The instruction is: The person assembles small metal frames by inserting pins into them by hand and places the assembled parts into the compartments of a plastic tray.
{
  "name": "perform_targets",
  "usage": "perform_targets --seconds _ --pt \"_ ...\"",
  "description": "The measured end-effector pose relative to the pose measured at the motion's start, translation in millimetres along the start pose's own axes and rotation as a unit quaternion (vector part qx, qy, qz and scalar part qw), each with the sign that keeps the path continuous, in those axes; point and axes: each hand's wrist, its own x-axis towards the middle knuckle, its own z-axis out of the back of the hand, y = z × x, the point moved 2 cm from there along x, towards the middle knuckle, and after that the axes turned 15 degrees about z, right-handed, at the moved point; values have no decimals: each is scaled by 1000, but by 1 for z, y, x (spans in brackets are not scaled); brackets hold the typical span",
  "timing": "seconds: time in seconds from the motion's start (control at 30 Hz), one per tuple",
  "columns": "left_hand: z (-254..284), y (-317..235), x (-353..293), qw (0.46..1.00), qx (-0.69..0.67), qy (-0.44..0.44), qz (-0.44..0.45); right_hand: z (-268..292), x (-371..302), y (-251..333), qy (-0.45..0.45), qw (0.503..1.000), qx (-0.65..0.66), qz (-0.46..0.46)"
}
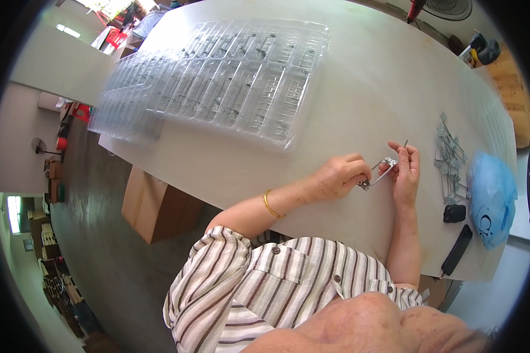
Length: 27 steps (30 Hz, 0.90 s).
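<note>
Over the white table (347, 88), my left hand (337, 176), with a gold bangle on its wrist, pinches one end of a small metal part with thin rods (378, 176). At the other end of the part, my right hand (407, 176) grips it between thumb and fingers. A thin metal pin (405, 143) sticks up from the right hand's fingertips. The exact kind of the part is too small to make out. To the right of my right hand lies a loose heap of similar metal rod parts (449, 159).
Clear plastic compartment trays (288, 126) holding metal parts lie at the far left. On the right are a blue plastic bag (490, 203), a small black object (454, 213) and a long black object (457, 250). A cardboard box (144, 206) stands on the floor below the table's left edge.
</note>
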Motion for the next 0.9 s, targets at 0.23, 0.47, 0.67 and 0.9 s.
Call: perform_targets --seconds 0.23,0.47,0.67,0.9 --pt "31 -47 -11 999 30 -9 -37 3 -1 -5 20 999 -33 11" --pt "134 -67 -37 942 214 -230 -115 3 0 -4 28 999 -41 11" --pt "174 -60 -58 880 353 -313 -56 0 -2 -1 31 998 -54 11" --pt "155 -60 -81 861 394 -310 -84 6 -5 -7 31 997 -67 28"
